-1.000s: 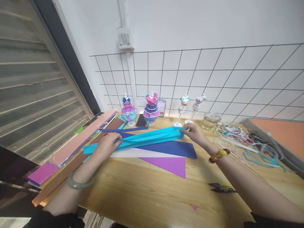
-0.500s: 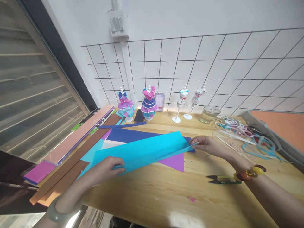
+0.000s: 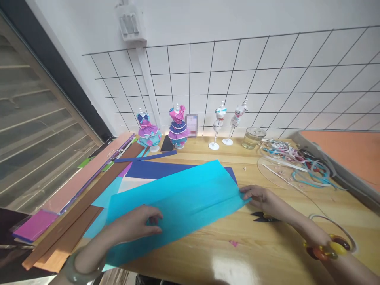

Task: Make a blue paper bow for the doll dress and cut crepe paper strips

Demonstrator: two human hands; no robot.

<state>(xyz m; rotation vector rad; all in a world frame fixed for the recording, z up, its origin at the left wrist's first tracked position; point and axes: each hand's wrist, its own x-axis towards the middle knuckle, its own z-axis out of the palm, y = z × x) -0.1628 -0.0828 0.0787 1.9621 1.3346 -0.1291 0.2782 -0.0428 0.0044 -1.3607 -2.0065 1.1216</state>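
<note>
A wide sheet of cyan crepe paper lies spread at a slant across the table, a crease running along its right half. My right hand pinches its right corner between thumb and fingers. Over the sheet's left part is my left hand, fingers curled but apart from the thumb, with nothing seen between them. Dark blue paper and a pale strip show from under the cyan sheet's far edge. Black-bladed thread snips lie just below my right hand, partly hidden by it.
Brown paper strips and packaged paper line the left side. Dressed mini mannequins and two barer ones stand at the back, near a glass jar. Tangled ribbons lie beside a grey-edged tray at right.
The cyan paper, first a narrow folded band between both hands, has been unfolded towards me into a broad sheet. My left hand has let go; both hands have come nearer. The view has shifted.
</note>
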